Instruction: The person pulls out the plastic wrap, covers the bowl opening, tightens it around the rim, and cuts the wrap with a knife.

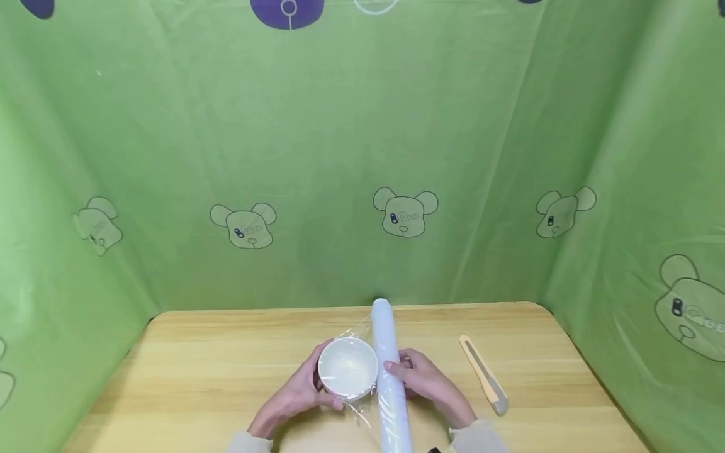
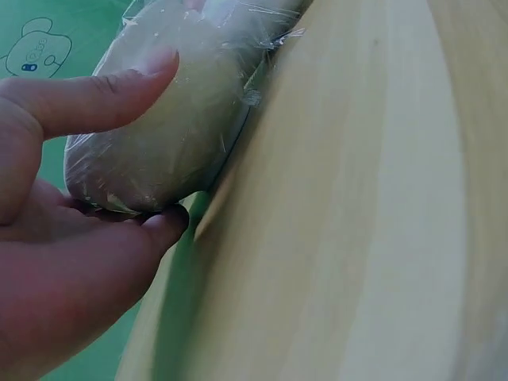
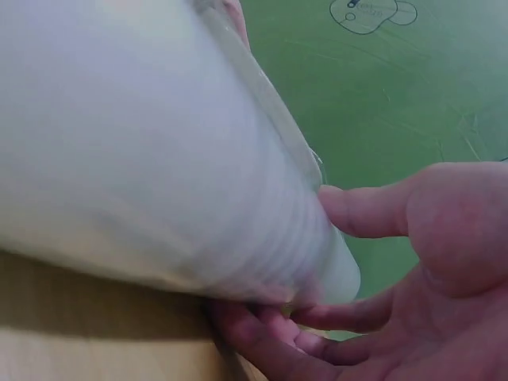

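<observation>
A white round bowl [image 1: 348, 368] sits near the front middle of the table, clear plastic wrap stretched over its top. My left hand [image 1: 300, 389] grips it from the left. In the left wrist view, the thumb [image 2: 119, 95] lies across the filmed-over bowl [image 2: 171, 131] and the fingers curl beneath it. Just right of the bowl, a long roll of plastic wrap [image 1: 386, 343] lies lengthwise. My right hand [image 1: 425, 379] holds the roll, thumb on top. The right wrist view shows the roll [image 3: 159, 159] large, with fingers [image 3: 262, 341] curled under it.
An orange-yellow and grey utility knife [image 1: 483, 374] lies on the wooden table [image 1: 226, 352] to the right of the roll. A green curtain [image 1: 340, 145] with bear heads surrounds the back and both sides of the table.
</observation>
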`<state>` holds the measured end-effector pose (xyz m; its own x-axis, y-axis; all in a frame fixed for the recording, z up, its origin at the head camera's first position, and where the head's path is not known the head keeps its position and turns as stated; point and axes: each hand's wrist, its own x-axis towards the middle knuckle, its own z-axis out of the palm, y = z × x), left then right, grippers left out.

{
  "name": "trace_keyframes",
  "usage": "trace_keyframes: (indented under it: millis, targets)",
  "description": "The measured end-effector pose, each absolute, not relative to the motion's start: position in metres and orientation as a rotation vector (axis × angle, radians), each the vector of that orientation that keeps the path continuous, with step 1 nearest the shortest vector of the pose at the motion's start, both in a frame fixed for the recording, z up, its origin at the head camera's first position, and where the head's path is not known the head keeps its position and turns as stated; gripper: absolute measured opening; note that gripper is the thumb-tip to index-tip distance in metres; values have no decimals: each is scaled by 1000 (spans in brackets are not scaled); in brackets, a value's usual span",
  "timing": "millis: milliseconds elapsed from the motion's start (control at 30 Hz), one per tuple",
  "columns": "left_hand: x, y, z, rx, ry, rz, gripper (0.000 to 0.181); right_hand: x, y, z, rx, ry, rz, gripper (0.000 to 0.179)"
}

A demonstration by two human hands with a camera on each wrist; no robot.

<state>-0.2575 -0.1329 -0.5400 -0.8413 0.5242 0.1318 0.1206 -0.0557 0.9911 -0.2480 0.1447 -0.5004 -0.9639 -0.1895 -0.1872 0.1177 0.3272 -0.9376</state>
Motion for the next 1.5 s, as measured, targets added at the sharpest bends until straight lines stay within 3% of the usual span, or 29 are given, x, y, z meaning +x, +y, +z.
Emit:
trace_keyframes:
  millis: [233,500,1133,1500]
  targets:
    - [-258,-131,-545,668,1959,1993,117,-249,146,-503,-64,2331,-1743,59]
    - [-259,-133,-544,654,1987,1994,115,-253,153,-504,-106,2122,-1849,74]
    - [-263,-143,-545,682,2038,1980,116,-255,167,-503,-133,1873,-1904,67]
    - [-265,-146,-543,705,2053,1963,114,-262,174,-497,-90,1985,-1865,72]
